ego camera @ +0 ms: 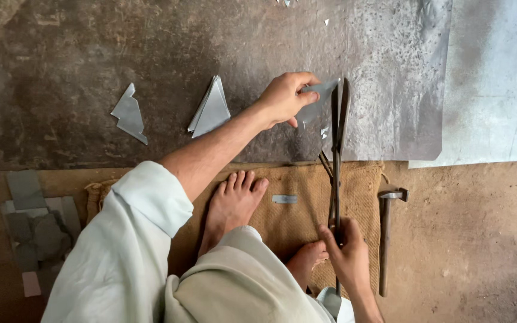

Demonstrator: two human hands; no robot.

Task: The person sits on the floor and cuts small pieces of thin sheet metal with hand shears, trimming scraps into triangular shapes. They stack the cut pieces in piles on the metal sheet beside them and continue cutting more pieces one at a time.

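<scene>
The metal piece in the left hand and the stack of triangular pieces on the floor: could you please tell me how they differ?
The held metal piece is pinched in the left hand against the shears' blades; the triangular stack lies untouched on the floor. The held piece is single; the stack has several layers, fanned. Both are thin grey sheet metal.

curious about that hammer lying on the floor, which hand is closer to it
Right. The right hand grips the shears' handles just beside the hammer; the left hand holds a metal piece farther away.
</scene>
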